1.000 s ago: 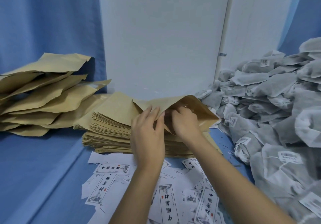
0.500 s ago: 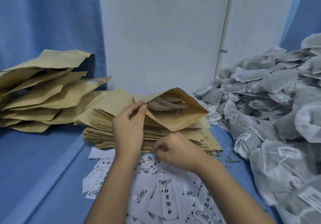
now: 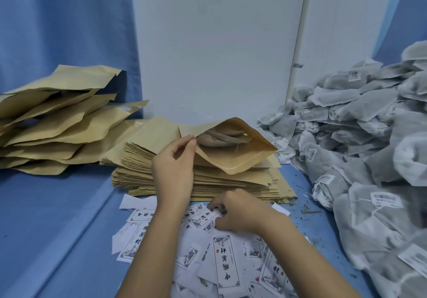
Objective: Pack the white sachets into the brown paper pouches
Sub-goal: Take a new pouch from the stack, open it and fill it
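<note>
left hand (image 3: 173, 170) pinches upper lip of open brown pouch (image 3: 233, 159), atop flat pouch stack (image 3: 138, 159) | sachets (image 3: 219, 138) inside pouch, just beyond left fingertips | right hand (image 3: 238, 212) nearer, curled on printed slips (image 3: 225, 263), grip unclear | sachet heap (image 3: 358, 136) right

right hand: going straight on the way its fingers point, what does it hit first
The right hand would likely meet the printed slips just ahead first; beyond, the left forearm, depth unclear.
</note>
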### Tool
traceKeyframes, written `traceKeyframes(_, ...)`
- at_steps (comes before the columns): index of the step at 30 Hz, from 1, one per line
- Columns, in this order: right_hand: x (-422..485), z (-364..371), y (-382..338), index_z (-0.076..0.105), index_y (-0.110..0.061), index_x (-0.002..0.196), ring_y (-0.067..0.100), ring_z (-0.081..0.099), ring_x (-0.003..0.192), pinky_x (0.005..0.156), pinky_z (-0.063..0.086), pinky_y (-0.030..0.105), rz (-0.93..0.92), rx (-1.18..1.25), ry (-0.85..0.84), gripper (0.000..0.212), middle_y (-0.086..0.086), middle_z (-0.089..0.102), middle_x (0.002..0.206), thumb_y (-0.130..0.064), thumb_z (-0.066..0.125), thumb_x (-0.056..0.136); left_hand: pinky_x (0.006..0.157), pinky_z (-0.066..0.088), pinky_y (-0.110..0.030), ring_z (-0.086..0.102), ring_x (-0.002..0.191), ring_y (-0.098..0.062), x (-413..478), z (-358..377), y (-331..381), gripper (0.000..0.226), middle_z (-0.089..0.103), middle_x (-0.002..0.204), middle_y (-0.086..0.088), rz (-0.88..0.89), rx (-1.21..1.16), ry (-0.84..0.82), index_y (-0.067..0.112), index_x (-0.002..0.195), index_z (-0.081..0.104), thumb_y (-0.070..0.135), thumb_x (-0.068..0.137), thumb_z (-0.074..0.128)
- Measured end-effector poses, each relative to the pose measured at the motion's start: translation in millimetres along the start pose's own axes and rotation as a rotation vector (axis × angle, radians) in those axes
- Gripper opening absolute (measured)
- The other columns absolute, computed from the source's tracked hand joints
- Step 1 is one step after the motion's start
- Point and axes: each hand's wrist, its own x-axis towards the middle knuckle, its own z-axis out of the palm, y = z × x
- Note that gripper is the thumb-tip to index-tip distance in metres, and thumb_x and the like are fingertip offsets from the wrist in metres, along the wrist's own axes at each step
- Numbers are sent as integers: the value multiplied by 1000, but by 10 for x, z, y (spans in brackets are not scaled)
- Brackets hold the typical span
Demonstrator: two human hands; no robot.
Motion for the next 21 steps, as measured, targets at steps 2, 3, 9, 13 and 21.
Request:
traceKeyframes(2,6,-13,9,62,-26,126,16,58,108,84,49,27,-37,-19,33,43,-3,65,120,-22,62,83,92,52,-36,66,94,-9,-15,12,0,11,71,94,12,-8,2,-4,23,94,73,19,89,64)
traceKeyframes(3,12,-19,22,64,-25,123,15,59,105,78,46,23,-53,-32,49,41,-4,67,117,-22,63,83,92,52,-37,66,94,-10,-24,18,1,11,71,93,12,-14,5,-8,25,93,73,19,88,64)
traceKeyframes(9,9,-15,69,68,-25,117,12,59,93,70,41,22,-100,-79,124,35,-6,70,104,-31,64,83,92,52,-39,67,94,-12,-46,32,-10,12,72,93,11,-30,-9,-20,26,93,72,19,88,64)
traceKeyframes(13,-14,-11,95,64,-30,122,5,53,92,75,42,24,-111,-5,60,39,-12,66,111,-37,64,84,92,52,-40,67,95,-12,-43,28,-26,13,72,93,9,-37,-24,-18,28,90,71,17,89,64)
traceKeyframes(21,-8,-12,44,67,-28,115,15,57,97,70,36,24,-124,-149,169,34,-7,68,99,-43,62,85,92,52,-41,67,96,-15,-22,30,-58,15,72,94,8,-47,-35,-12,32,86,70,19,89,63)
